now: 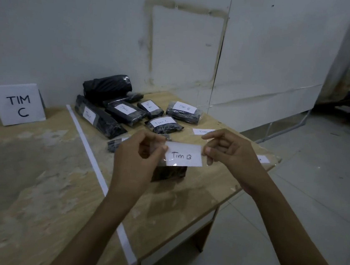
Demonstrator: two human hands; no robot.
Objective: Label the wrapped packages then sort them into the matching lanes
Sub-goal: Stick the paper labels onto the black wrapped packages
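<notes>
Plywood tabletop (34,171), towards its right edge: left hand (138,156) and right hand (232,158) pinch the ends of the Tim B label (183,155) above a black package (169,172), so labelling step; next, lower it flat.

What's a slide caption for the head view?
Left hand and right hand pinch a Tim B label over a black package on the table.
</notes>
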